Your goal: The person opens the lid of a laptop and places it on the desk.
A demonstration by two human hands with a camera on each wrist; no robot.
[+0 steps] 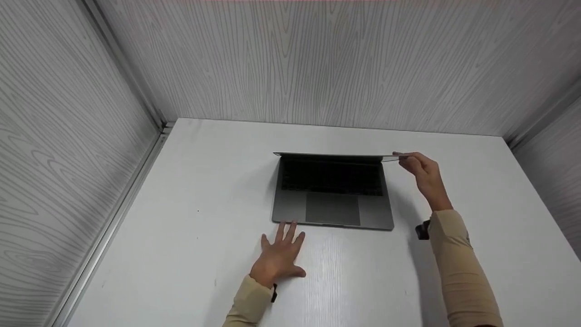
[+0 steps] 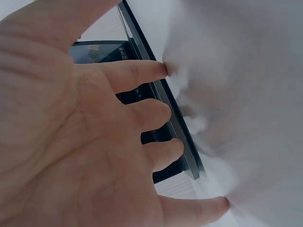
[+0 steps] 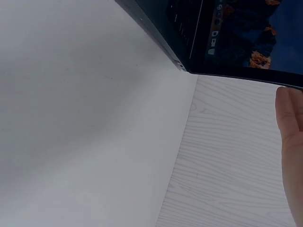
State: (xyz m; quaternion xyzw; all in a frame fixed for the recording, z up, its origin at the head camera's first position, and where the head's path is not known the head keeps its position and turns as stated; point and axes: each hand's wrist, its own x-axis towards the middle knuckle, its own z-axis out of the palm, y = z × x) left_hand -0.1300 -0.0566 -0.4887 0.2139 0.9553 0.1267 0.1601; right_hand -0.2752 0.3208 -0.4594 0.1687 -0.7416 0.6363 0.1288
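A grey laptop (image 1: 288, 206) sits on the white table, its lid (image 1: 336, 155) raised and seen nearly edge-on from above. At the lid's right corner, my right hand (image 1: 426, 175) pinches the edge between thumb and fingers. In the right wrist view the lit screen (image 3: 236, 47) shows, with part of the right hand (image 3: 292, 127) at its edge. My left hand (image 1: 279, 261) lies palm down with fingers spread and straight, the longest fingertips at the front edge of the laptop base. The left wrist view shows the palm (image 2: 94, 142) and the base edge (image 2: 177, 118) behind the fingers.
The white table (image 1: 218, 181) reaches to a wood-grain back panel (image 1: 290, 63). Similar panels stand on the left (image 1: 59, 159) and right (image 1: 551, 168). A metal rail (image 1: 122, 204) runs along the table's left side. Each wrist carries a small dark device.
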